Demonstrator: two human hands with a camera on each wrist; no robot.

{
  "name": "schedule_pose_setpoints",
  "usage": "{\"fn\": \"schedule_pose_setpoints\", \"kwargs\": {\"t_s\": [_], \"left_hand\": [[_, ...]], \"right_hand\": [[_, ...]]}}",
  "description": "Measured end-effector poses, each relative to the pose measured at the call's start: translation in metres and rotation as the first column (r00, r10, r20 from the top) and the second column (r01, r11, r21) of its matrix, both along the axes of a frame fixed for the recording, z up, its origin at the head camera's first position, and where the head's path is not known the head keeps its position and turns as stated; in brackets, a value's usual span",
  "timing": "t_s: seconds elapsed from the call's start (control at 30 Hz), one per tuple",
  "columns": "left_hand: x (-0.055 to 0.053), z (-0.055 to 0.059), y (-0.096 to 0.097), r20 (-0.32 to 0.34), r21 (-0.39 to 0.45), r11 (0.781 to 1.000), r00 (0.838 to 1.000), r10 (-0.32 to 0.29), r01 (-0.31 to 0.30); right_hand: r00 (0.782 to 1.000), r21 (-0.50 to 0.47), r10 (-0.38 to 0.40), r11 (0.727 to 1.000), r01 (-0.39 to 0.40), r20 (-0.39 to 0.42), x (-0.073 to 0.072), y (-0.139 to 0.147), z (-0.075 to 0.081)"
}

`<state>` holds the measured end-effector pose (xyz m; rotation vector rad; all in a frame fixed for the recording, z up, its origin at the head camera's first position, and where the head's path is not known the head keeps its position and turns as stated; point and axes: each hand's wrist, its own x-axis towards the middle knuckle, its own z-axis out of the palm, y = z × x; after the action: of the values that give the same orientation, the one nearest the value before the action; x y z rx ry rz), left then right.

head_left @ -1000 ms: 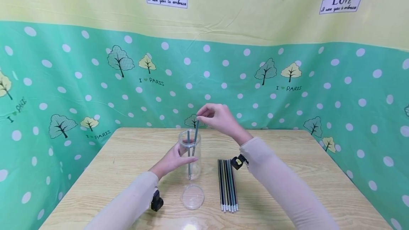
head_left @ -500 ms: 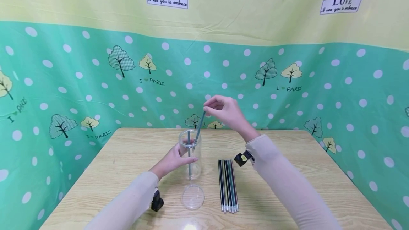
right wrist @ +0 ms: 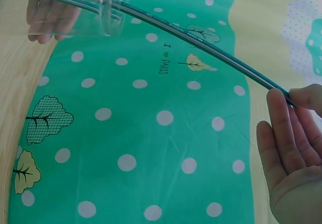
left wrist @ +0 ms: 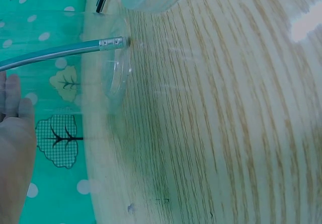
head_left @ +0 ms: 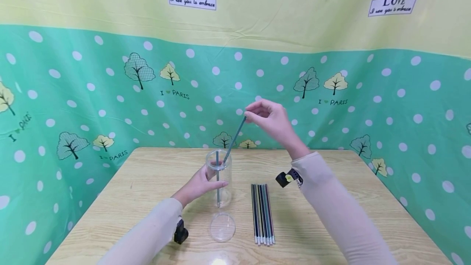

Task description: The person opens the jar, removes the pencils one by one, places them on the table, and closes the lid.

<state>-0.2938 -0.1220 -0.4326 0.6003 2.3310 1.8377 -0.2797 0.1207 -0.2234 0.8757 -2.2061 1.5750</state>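
Observation:
My left hand (head_left: pixel 198 184) grips a tall clear jar (head_left: pixel 227 175) upright on the table, thumb in front and fingers behind. Inside the jar stands a dark green pencil (head_left: pixel 218 187), its metal eraser end down near the base, as the left wrist view shows. Above and right of the jar, my right hand (head_left: pixel 270 121) pinches another green pencil (head_left: pixel 237 134) by its upper tip between thumb and fingers. This pencil slants down to the left, and its eraser end sits just inside the jar's mouth in the right wrist view.
A round clear lid (head_left: pixel 222 227) lies in front of the jar. To its right, several dark striped pencils (head_left: pixel 262 214) lie side by side, eraser ends toward me. A polka-dot curtain (head_left: pixel 279 72) hangs behind the wooden table (head_left: pixel 154 171).
My right hand has moved up and to the right, drawing the pencil most of the way out of the jar and tilting it more. The left hand and jar have stayed put.

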Motion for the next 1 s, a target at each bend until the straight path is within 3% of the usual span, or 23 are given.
{"fn": "schedule_pose_setpoints", "kwargs": {"t_s": [0.13,0.33,0.63,0.83,1.0], "left_hand": [[0.0,0.0,0.0,-0.014,-0.011,1.0,1.0,-0.008,0.007],[0.0,0.0,0.001,-0.031,-0.012,0.999,0.999,-0.034,0.033],[-0.001,-0.001,0.0,-0.04,-0.01,1.0,0.999,-0.027,0.026],[-0.002,-0.002,0.0,-0.026,-0.018,1.0,1.0,-0.018,0.018],[-0.002,0.0,0.0,-0.019,-0.002,1.0,0.999,-0.029,0.029]], "right_hand": [[0.999,-0.009,-0.04,0.999,0.04,-0.012,0.002,0.006,0.005],[0.999,-0.044,-0.039,0.998,0.038,-0.026,0.003,0.016,0.009],[0.996,-0.084,-0.071,0.994,0.066,-0.057,0.007,0.031,0.017],[0.996,-0.077,-0.091,0.993,0.089,-0.025,0.007,0.042,0.015],[0.995,-0.074,-0.096,0.992,0.098,0.035,-0.007,0.053,0.005]]}}
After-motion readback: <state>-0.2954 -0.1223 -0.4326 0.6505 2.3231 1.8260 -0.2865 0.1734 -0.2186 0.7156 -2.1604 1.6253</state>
